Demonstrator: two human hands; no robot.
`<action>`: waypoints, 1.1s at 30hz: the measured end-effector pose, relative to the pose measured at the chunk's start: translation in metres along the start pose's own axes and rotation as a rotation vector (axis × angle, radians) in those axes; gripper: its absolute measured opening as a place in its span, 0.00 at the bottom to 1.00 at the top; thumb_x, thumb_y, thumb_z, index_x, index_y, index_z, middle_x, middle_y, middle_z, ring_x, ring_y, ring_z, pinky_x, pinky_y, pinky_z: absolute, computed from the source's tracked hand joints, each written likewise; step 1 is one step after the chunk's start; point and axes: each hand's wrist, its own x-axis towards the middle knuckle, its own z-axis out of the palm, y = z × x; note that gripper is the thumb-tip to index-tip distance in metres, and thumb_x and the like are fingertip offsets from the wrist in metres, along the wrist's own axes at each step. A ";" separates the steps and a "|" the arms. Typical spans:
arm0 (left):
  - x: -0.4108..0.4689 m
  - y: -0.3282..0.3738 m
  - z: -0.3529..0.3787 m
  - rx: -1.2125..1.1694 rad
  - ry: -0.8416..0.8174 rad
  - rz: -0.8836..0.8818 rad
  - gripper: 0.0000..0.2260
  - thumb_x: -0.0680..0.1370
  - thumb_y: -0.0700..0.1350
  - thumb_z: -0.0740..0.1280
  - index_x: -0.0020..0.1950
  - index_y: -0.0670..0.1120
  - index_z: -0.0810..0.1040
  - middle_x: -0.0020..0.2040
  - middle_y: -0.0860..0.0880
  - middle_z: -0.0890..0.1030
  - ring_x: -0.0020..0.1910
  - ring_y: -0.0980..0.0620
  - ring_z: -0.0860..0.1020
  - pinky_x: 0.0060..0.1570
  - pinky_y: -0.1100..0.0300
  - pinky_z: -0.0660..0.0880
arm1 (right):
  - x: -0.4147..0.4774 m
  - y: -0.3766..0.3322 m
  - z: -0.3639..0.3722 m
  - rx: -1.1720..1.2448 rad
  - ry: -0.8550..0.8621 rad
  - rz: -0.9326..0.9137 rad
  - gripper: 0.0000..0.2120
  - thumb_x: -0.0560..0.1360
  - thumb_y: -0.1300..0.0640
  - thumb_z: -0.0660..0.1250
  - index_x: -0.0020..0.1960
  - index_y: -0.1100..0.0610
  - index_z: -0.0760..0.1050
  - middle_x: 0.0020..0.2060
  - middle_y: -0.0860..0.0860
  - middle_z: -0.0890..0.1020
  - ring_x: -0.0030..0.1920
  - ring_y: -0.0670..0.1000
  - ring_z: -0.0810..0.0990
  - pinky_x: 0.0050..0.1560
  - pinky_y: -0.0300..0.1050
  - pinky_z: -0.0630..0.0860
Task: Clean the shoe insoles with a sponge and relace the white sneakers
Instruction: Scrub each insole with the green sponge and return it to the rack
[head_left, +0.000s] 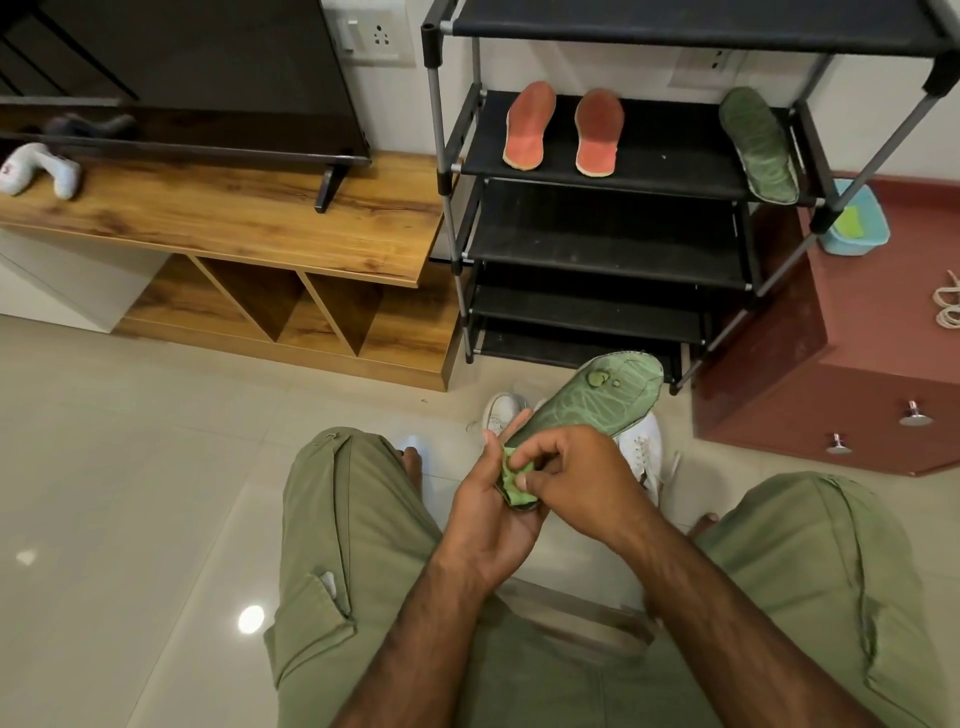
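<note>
From the head camera, the seated person's left hand (488, 501) cups the heel end of a green insole (587, 400) with its fingers curled round it. The right hand (579, 470) pinches a green sponge (518, 486) in its fingers (540, 454) and presses it on that heel, while water beads sit near the insole's toe. The white sneakers (644, 447) stand on the floor (130, 467) just under the insole; behind them a shoe rack (597, 234) carries two orange insoles (530, 124) and a second green insole (758, 143), and a blue tub (857, 221) and coiled laces (948, 306) lie on the maroon cabinet (883, 332) to its right.
</note>
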 end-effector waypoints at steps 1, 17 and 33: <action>0.000 0.000 0.001 0.003 -0.015 -0.004 0.25 0.85 0.57 0.53 0.78 0.45 0.70 0.72 0.38 0.76 0.72 0.41 0.75 0.75 0.45 0.65 | 0.002 0.001 0.000 -0.059 0.066 -0.007 0.09 0.73 0.60 0.77 0.48 0.46 0.86 0.40 0.41 0.83 0.37 0.39 0.81 0.39 0.31 0.75; 0.006 -0.004 -0.007 -0.063 -0.088 -0.028 0.28 0.86 0.58 0.52 0.80 0.41 0.65 0.75 0.35 0.71 0.76 0.39 0.70 0.80 0.44 0.58 | -0.004 -0.004 -0.007 -0.351 -0.056 -0.039 0.11 0.75 0.61 0.73 0.50 0.45 0.85 0.45 0.43 0.79 0.44 0.44 0.78 0.45 0.39 0.74; -0.004 0.010 -0.002 -0.058 0.026 -0.052 0.29 0.85 0.57 0.56 0.74 0.35 0.72 0.69 0.35 0.77 0.71 0.37 0.75 0.76 0.43 0.66 | -0.022 0.013 -0.032 0.054 0.024 -0.154 0.24 0.72 0.74 0.67 0.53 0.46 0.85 0.46 0.46 0.80 0.42 0.42 0.79 0.40 0.31 0.74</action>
